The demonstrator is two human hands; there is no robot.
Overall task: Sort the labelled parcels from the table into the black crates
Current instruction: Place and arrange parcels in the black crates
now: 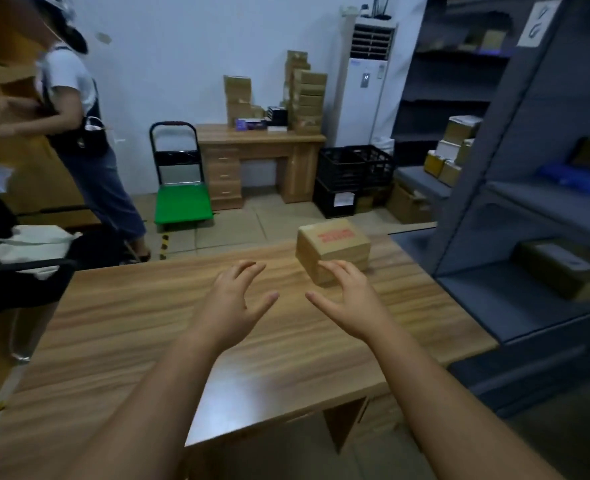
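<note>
A: Where is the parcel sitting?

B: The small brown cardboard parcel with red print on top point(333, 249) is resting on the far right part of the long wood-grain table point(130, 323), close to its back edge.

A: And what are the hands doing?

B: Both are reaching out over the table with fingers spread and loosely bent, holding nothing. The right hand point(350, 301) is hovering at the parcel's near corner, its fingertips overlapping the box in the view; I cannot tell whether they are touching it. The left hand point(233, 299) is hanging just left of the parcel, apart from it.

A: Where are the crates standing?

B: The black plastic lattice crates point(354, 178) are standing stacked on the floor well beyond the table, between a light wooden desk point(259, 161) and grey metal shelving point(528, 202). A green platform trolley with a black handle point(181, 202) is standing left of that desk, and another person in a white top point(75, 98) is standing at the far left
</note>
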